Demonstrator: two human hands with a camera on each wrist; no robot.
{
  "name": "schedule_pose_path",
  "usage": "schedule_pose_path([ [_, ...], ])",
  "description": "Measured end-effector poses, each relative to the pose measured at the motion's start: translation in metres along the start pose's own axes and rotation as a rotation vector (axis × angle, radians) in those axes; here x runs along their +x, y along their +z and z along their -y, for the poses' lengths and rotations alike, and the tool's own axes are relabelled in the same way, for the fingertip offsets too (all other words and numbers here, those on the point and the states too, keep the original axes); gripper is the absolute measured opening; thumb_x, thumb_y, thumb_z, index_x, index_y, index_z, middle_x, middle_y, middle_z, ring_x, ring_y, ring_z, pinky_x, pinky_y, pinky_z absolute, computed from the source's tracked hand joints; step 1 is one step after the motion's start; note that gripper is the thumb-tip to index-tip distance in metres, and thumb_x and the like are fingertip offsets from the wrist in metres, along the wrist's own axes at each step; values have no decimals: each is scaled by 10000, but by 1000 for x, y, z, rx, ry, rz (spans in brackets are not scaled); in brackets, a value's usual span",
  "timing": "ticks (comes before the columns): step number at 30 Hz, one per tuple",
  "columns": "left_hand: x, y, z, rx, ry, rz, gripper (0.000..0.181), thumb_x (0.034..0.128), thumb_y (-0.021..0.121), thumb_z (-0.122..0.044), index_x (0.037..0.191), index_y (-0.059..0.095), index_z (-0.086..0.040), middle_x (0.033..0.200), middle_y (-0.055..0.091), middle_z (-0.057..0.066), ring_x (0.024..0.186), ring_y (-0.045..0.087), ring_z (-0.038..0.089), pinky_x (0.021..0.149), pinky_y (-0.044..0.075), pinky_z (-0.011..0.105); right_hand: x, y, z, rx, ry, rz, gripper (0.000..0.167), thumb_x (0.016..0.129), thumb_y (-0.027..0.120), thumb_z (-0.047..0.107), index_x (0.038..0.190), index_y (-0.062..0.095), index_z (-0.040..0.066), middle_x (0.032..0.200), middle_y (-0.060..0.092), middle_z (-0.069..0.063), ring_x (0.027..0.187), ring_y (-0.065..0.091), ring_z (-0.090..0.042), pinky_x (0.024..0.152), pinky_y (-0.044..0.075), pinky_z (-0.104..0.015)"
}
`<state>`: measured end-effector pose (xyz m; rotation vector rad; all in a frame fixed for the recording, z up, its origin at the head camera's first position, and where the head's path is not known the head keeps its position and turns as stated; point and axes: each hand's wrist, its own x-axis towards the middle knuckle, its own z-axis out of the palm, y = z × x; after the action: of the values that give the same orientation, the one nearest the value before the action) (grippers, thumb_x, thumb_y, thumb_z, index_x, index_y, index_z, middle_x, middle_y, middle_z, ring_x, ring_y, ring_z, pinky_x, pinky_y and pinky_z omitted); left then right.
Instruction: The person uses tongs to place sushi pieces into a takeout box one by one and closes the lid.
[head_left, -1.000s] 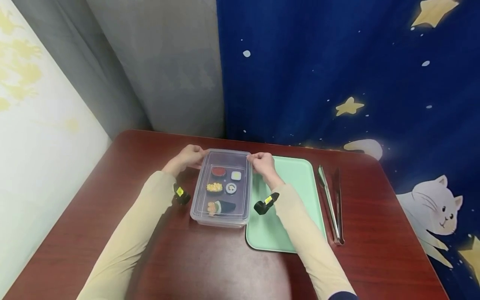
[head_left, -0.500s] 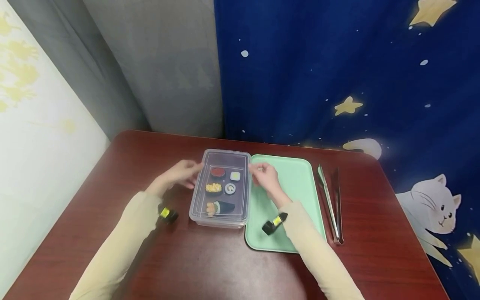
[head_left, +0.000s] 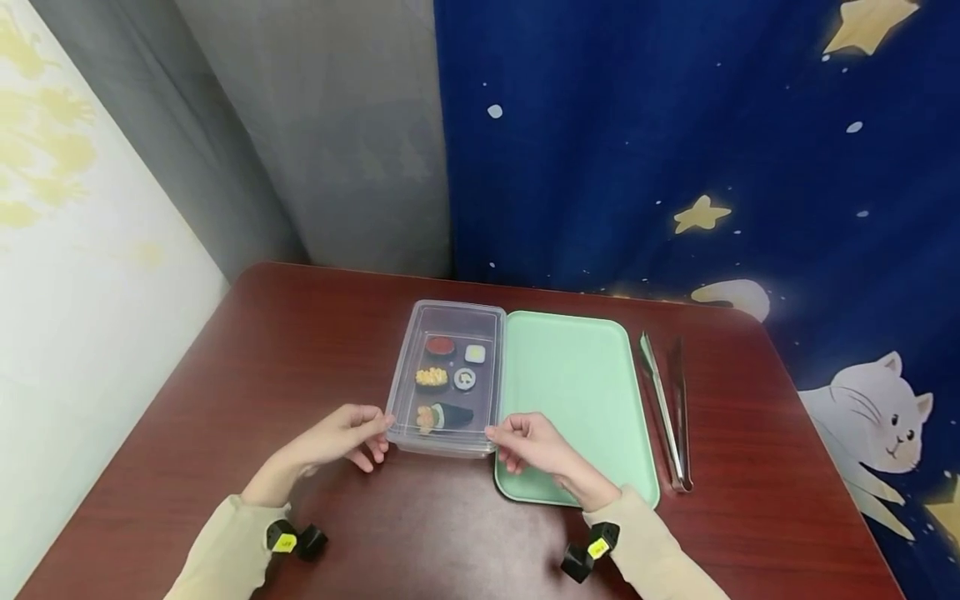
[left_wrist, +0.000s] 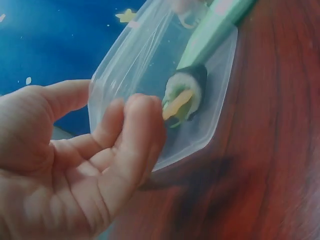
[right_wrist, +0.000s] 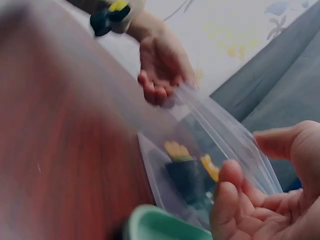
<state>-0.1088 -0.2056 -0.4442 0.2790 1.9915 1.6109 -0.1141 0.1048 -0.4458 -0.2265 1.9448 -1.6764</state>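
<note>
A clear plastic box [head_left: 442, 452] with a lid [head_left: 461, 315] stands on the table, its long sides running away from me. Several sushi pieces show through the lid, among them a hand roll [head_left: 450, 416], a corn-topped piece [head_left: 431, 377] and a red-topped piece [head_left: 440, 346]. My left hand [head_left: 337, 435] pinches the lid's edge at the near left corner, thumb on the rim and fingers curled below. At the near right corner my right hand [head_left: 536, 446] has the same hold. Both wrist views show the thumbs at the rim [left_wrist: 91, 90].
A pale green tray [head_left: 577, 367] lies directly right of the box, under my right hand. Metal tongs [head_left: 663, 417] lie farther right. Behind the reddish-brown table [head_left: 322, 317] hang a grey curtain [head_left: 352, 167] and a blue one [head_left: 570, 167].
Both hands have come from the far corners of the lid, along its sides, to the near corners. The box, tray and tongs have stayed in place.
</note>
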Motion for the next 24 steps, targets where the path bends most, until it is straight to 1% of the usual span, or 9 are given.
schedule_pose_path([
  [4,3,3,5,-84,8,-16,291,979,498,-191,806,522,41,727,573,66,663,608,151,602,562,336,-1,3,1,110,35,-27,222,893,624,166,710,548,66,585,568,23,472,498,-50,460,435,-169],
  [8,4,5,7,-138,13,-36,261,974,508,-187,787,523,-5,721,560,64,662,610,144,620,563,319,0,7,0,213,51,-34,226,889,612,119,685,515,107,586,561,34,485,482,-47,474,422,-165],
  [10,4,7,8,-159,11,-43,249,974,504,-173,779,516,-19,719,560,63,665,610,143,626,563,317,0,8,-2,246,51,-35,233,889,607,102,681,504,115,588,559,34,491,479,-45,479,419,-164],
  [14,4,11,9,-185,24,-64,225,973,493,-129,772,516,-29,705,568,59,659,614,139,632,563,318,-1,9,-6,273,46,-42,234,890,603,91,684,494,113,589,558,33,495,485,-41,484,429,-167],
  [18,5,13,9,-187,34,-99,230,968,498,-117,760,524,-24,685,574,57,636,615,131,614,561,302,-1,8,-9,290,44,-42,226,888,602,106,691,492,109,594,558,34,497,490,-43,487,442,-175],
  [22,6,14,7,-192,15,-136,239,959,525,-139,756,537,-13,679,582,61,632,629,138,612,560,294,0,7,-11,309,38,-35,212,883,605,118,698,501,110,599,560,37,497,493,-43,489,449,-176],
  [24,6,13,7,-182,4,-144,246,955,537,-159,758,546,-12,686,589,60,640,638,145,620,561,299,0,6,-12,312,41,-34,209,880,613,125,699,509,111,598,565,36,494,499,-42,488,458,-178],
])
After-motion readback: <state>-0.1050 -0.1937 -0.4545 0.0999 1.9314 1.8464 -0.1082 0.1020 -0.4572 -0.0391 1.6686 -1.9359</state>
